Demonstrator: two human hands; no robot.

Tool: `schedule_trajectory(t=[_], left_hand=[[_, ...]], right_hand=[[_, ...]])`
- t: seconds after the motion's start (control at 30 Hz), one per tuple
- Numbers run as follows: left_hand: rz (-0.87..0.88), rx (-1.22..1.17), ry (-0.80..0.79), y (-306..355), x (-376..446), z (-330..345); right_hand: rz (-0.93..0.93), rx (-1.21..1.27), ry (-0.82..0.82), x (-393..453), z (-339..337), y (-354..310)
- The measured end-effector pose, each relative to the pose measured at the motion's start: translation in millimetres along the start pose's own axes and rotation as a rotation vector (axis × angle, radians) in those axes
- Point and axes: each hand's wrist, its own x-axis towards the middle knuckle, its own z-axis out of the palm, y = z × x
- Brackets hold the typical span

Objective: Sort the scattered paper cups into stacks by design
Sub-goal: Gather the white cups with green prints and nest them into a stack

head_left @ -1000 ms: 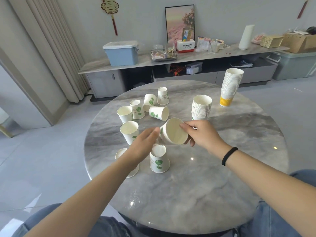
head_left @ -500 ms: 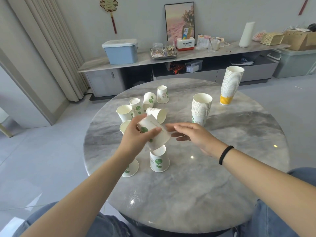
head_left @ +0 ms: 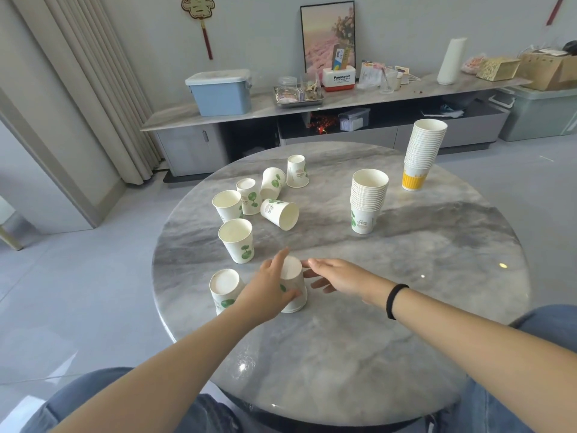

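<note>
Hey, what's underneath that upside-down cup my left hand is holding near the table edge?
The upside-down cup held by the left hand stands mouth-down on the marble table. A doubled rim near its base suggests a second cup nested beneath. The hand covers its left side, and the inside is hidden.

Blue bin (head_left: 220, 92) and tray (head_left: 299, 95) on sideboard (head_left: 359, 98).

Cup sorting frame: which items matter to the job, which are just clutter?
Job:
- loose green-leaf cups
- upside-down cup gripped by left hand
- right hand, open beside it
- green-leaf stack
- yellow-banded stack
- round marble table

Clutter:
- blue storage box
- Panasonic box
- framed picture
- metal tray
- white cylinder
</note>
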Motion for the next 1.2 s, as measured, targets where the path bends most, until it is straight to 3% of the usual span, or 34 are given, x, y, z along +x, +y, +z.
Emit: schedule_trajectory(t=[0.13, 0.23, 0.33, 0.47, 0.6, 0.8, 1.07, 1.2], left_hand=[[-0.034, -0.181, 0.248, 8, -3, -24], [-0.002, -0.278, 0.44, 12, -14, -56], [-0.039, -0.333, 0.509, -3, -29, -80], [-0.135, -0.376, 0.511, -29, -42, -83], [-0.285, -0.49, 0.348, -63, -42, -59], [-0.295, -0.522, 0.198, -77, -39, -36], [-0.103, -0.594, 0.347, -55, 10, -96], [-0.092, -0.729, 0.376, -47, 31, -118]], right_hand=[[-0.04, 0.098, -0.004, 4, 3, -18], [-0.118, 0.334, -0.074, 6, 10, -46], [-0.201, 0.303, -0.064, 13, 32, -70], [-0.214, 0.172, -0.038, 25, 64, -77], [-0.136, 0.02, -0.019, 42, 86, -59], [0.049, 0.096, -0.061, 59, 97, -40], [-0.184, 0.154, 0.106, 86, 62, -96], [-0.246, 0.28, 0.154, 100, 46, -111]])
